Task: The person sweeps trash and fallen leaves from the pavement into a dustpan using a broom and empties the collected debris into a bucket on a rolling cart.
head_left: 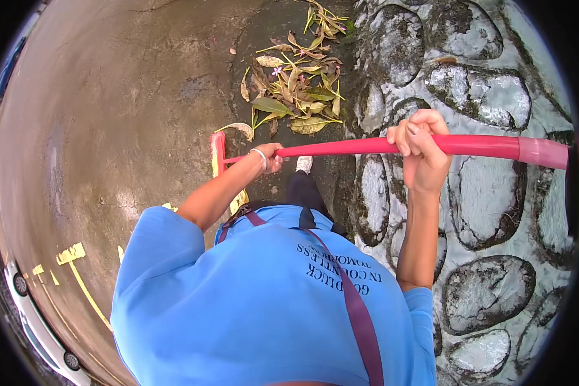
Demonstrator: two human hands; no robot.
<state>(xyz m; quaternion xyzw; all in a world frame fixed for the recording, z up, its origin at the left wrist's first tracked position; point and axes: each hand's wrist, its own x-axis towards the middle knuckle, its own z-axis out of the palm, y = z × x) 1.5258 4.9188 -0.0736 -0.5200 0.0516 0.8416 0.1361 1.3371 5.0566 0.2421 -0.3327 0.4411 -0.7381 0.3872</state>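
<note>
A broom with a long red handle [341, 148] crosses the view in front of my chest. Its narrow red head [217, 153] is at the left, just above the wet ground, with pale yellow-green along one edge. My left hand [273, 158], with a white band at the wrist, is closed around the handle near the head. Higher up the handle, at the right, my right hand [423, 145] grips it with bent fingers. Beyond the broom lies a pile of yellow-brown fallen leaves [296, 90] with a few pink flowers. One curled leaf [240, 128] lies beside the broom head.
A stone wall [489, 186] with large mortared stones rises along the right, close to the handle. Wet concrete ground [141, 83] stretches out to the left, with yellow painted lines [87, 289]. A white car [42, 328] stands at the lower left. My shoe [304, 165] shows below the handle.
</note>
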